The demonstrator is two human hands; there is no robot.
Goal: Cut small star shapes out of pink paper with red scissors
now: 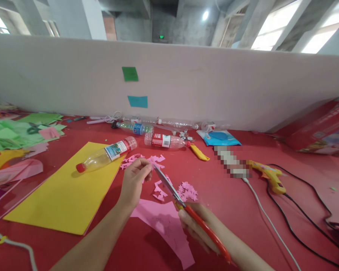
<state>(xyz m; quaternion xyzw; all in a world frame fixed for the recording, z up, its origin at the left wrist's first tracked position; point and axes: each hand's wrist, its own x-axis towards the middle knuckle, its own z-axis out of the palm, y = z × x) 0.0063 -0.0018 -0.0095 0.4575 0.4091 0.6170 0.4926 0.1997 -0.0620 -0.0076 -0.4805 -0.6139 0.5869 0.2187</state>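
Observation:
My left hand (pixel 136 178) is closed in a pinch, with a small piece of pink paper (pixel 157 159) at its fingertips, partly hidden. My right hand (pixel 199 224) grips red-handled scissors (pixel 169 184), whose blades point up and left to the pinched fingers. The blades look closed or nearly so. Below them lies a larger cut sheet of pink paper (pixel 165 226). A pile of small pink paper cuttings (pixel 188 191) is beside the blades on the right. More pink scraps (pixel 160 191) lie left of the blades and behind my left hand.
A plastic bottle (pixel 113 152) lies on a yellow sheet (pixel 62 192) at left. Further bottles (pixel 166 141) line the white partition (pixel 203 82). A blue packet (pixel 219 137), a yellow glue gun (pixel 268 175) and its black cord are at right. Green paper (pixel 8 131) heaps at far left.

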